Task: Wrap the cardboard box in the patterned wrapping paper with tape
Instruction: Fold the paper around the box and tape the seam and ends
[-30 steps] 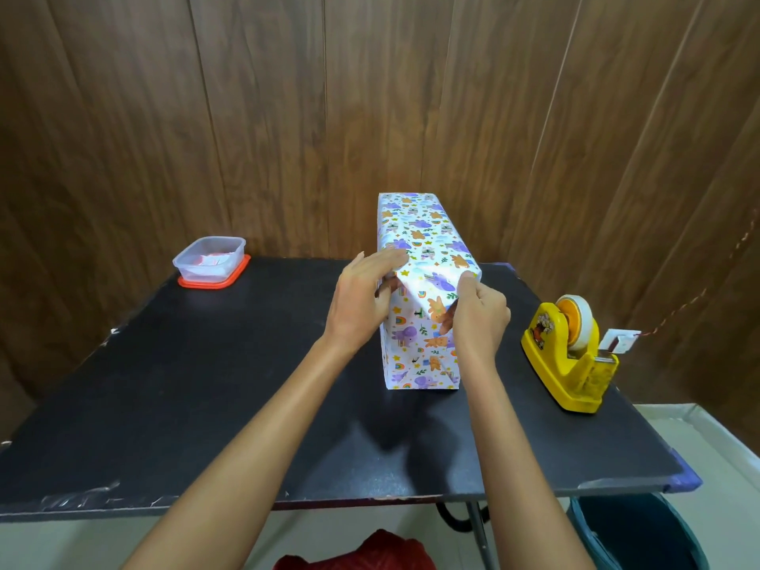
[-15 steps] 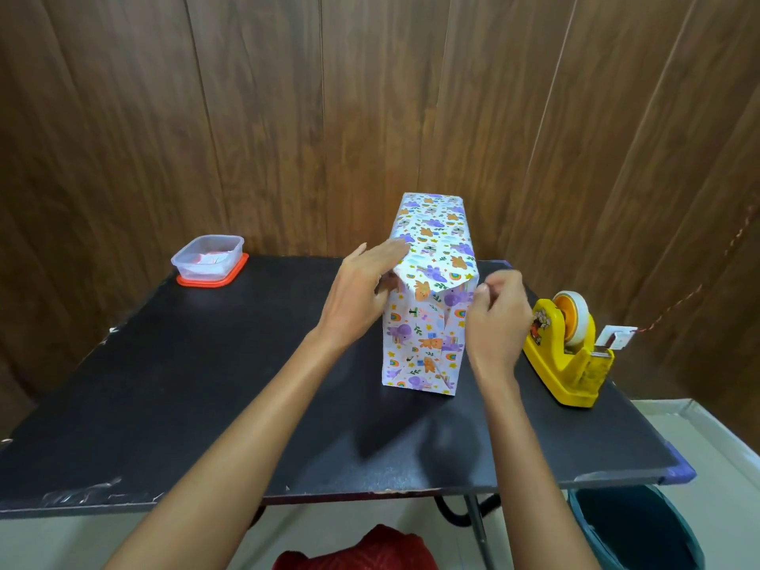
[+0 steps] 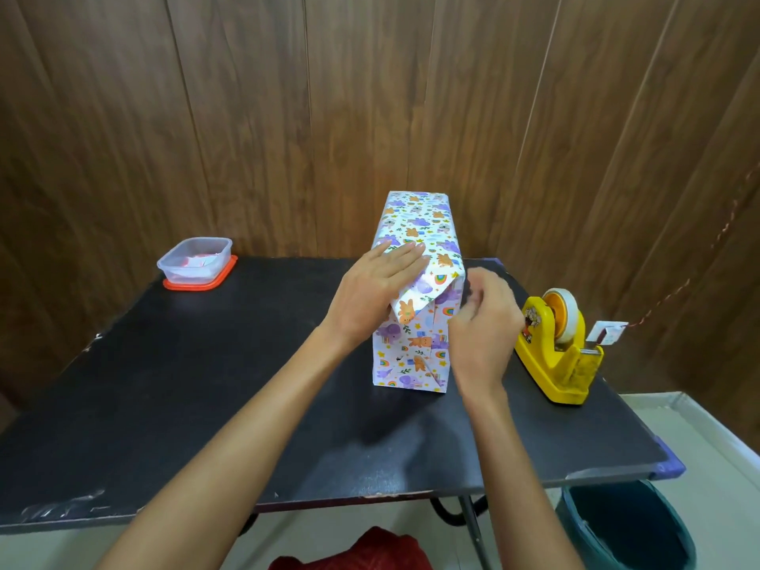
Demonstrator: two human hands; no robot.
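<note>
Head view: tall cardboard box in white animal-patterned wrapping paper point(image 3: 411, 355), stood upright mid black table point(image 3: 205, 405). Its top flap is pressed flat by the straight-fingered left hand point(image 3: 370, 290), presumably to keep the fold. The right hand point(image 3: 481, 322) is curled just beside the box and blurred; whether anything is held cannot be told. A yellow tape dispenser point(image 3: 551, 351) is kept near on the right.

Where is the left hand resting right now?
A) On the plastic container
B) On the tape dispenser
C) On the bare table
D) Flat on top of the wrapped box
D: the left hand lies with straight fingers flat on the top of the box, pressing the paper down, while the tape dispenser and the container stand apart from it.
</note>
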